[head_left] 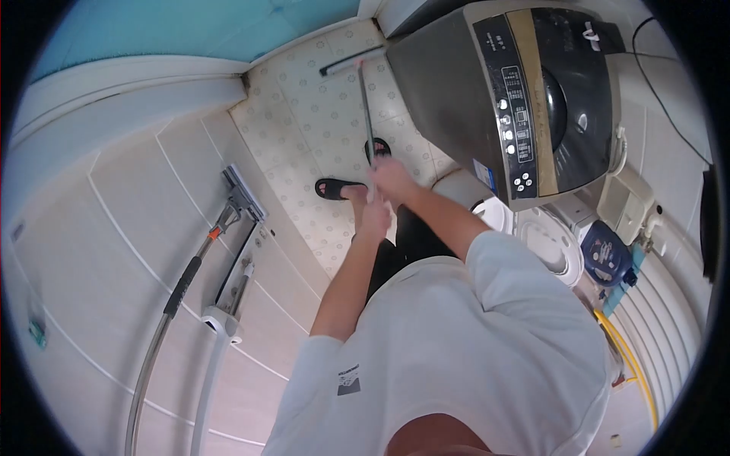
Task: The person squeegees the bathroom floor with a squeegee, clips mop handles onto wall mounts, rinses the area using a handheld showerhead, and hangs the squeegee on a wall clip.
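A floor squeegee [367, 106] with a thin pole slants away from me, its dark blade lying across the patterned floor beside the washing machine. My right hand [392, 179] is closed round the pole. Closer to my body, my left hand [374, 218] grips the pole's upper end, its fingers partly hidden. Below the hands are my feet in black slippers [330, 189], one on either side of the pole.
A grey top-loading washing machine [449, 91] stands at right, with a white lidded bucket [544, 242] and a blue detergent bottle [606, 254] near it. Against the left wall lean a sponge mop [182, 289] and a white-handled tool [213, 365]. A blue door panel [190, 30] is ahead.
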Motion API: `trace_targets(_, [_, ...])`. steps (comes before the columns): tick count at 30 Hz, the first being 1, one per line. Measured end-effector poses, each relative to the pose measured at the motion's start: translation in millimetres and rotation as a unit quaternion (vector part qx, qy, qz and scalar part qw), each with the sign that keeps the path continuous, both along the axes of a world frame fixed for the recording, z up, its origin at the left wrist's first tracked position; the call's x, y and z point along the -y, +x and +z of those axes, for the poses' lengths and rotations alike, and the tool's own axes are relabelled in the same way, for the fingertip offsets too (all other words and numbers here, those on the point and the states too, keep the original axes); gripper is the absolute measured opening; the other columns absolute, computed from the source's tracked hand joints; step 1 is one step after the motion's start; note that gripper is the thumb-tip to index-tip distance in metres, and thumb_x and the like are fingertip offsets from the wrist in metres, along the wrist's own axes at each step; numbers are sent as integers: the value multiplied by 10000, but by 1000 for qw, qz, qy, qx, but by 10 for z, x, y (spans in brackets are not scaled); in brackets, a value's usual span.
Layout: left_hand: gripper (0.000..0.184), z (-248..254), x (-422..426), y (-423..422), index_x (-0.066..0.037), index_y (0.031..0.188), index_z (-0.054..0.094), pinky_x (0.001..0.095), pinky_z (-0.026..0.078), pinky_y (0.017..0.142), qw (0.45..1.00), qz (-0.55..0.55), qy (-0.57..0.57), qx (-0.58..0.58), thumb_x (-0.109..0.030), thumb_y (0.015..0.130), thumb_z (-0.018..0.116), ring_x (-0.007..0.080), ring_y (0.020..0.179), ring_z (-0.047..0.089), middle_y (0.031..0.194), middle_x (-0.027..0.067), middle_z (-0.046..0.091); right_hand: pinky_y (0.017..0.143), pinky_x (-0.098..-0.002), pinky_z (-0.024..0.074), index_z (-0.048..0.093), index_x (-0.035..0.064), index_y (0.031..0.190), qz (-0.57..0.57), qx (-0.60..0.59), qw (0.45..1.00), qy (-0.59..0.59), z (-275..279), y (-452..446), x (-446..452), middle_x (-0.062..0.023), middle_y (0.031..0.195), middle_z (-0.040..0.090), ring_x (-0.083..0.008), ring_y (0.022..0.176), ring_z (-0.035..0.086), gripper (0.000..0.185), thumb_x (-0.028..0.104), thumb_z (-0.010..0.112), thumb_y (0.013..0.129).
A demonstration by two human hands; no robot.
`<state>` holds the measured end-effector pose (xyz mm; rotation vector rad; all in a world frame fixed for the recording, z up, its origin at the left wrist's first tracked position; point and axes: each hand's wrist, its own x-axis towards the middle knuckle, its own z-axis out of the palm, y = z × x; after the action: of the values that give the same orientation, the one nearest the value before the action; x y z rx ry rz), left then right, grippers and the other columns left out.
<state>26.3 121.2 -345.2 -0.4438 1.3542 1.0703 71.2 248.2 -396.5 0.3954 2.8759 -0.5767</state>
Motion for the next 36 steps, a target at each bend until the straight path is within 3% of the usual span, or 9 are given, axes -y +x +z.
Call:
trace_targets(3, [479,285,630,118,-161,898,539,275,224,338,971,-93,-178,130,-632,946,466,92,388,297,526,-55,308,718,-428,500,632,47,824,-38,27,992,-115,309,173,607,-146,785,651,-322,782,650,164,172,615,719])
trace_targets(7, [545,739,1314,217,-89,843,567,262,208,334,956,-133,-233,119,-610,960,457,85,387,307,528,-39,324,645,-451,483,631,67,816,28,36,989,-139,389,434,1424,-128,685,638,-303,665,657,176,218,643,727])
trace_targets(10, [542,752,1802,210,-47,918,618,353,398,400,924,-283,-254,36,-557,978,446,215,453,526,579,61,535,662,-457,477,634,73,796,72,126,972,-187,705,390,1671,-141,676,636,-305,692,667,209,271,662,736])
trace_targets(13, [541,824,1919,-19,-14,1004,657,482,524,651,796,-530,-155,-246,-501,987,423,395,732,671,789,207,683,679,-460,506,655,78,890,59,108,972,-201,915,230,1547,-109,712,684,-286,697,696,271,317,678,763])
trace_targets(15, [529,1143,1340,-299,-8,1019,675,531,487,850,749,-581,-180,-263,-462,985,406,460,957,632,964,274,669,663,-463,508,651,89,895,13,65,983,-174,811,171,1461,-107,714,682,-286,681,692,287,339,682,757])
trace_targets(24, [403,706,193,-706,-6,1013,675,499,500,887,709,-623,-72,-322,-356,926,495,454,1005,630,1015,292,663,630,-433,525,602,86,969,-126,103,984,-78,530,58,673,-96,683,668,-262,735,696,278,300,664,802])
trace_targets(30, [403,399,1044,-771,-16,1023,666,514,483,891,727,-588,-78,-346,-355,956,459,450,1013,623,1023,277,664,591,-395,511,591,84,862,-102,99,990,-21,459,-182,1397,-90,636,657,-268,622,684,197,224,671,747])
trace_targets(33, [417,643,1553,-917,-23,1021,664,526,476,867,735,-571,-85,-355,-374,975,444,449,994,621,1019,255,668,609,-422,526,640,69,850,-88,89,990,-59,170,-318,1999,-121,678,664,-328,769,681,144,204,619,807])
trace_targets(36, [413,617,2315,-1043,-34,1014,664,526,473,852,751,-552,-133,-338,-380,983,442,449,982,618,1026,241,668,588,-434,512,672,81,770,-111,138,981,-85,702,-609,2473,-96,647,657,-303,717,679,116,189,629,770])
